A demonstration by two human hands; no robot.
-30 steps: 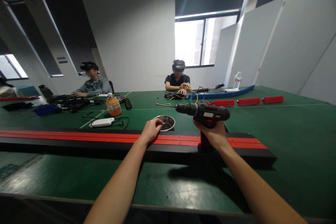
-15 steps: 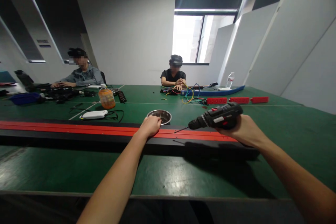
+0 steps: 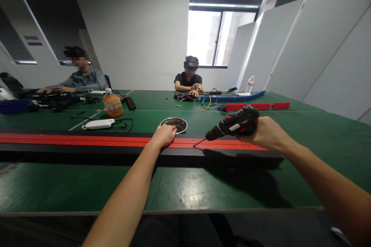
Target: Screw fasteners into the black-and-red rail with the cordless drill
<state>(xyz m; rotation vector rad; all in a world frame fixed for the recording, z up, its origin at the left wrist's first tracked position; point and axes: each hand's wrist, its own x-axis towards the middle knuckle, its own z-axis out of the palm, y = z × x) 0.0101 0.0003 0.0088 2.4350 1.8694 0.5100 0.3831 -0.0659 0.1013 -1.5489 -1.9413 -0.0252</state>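
Green counter (image 3: 179,185) spreads wide before a pale wall (image 3: 130,27) with a window (image 3: 203,36) at the far right. The right hand (image 3: 262,133) is wrapped around the grip of a black drill (image 3: 233,123), whose thin bit (image 3: 199,142) slants down leftward to the red top of a long black-and-red beam (image 3: 87,139); whether the tip touches is too small to tell. The left hand (image 3: 164,135) rests over the beam with its fingers drawn together at the near rim of a metal bowl (image 3: 182,120); I cannot tell whether they hold anything. Small dark pieces (image 3: 180,127) lie in the bowl, just beyond the beam. Farther left are a white device (image 3: 98,124) with a dark cable and a bottle of orange liquid (image 3: 113,104). Red blocks (image 3: 280,105), coloured wires (image 3: 209,100) and a blue strip (image 3: 232,99) lie far right of the bowl. Two people sit farther off: one in black (image 3: 188,81) beside the wires, one in grey (image 3: 81,79) at far left.
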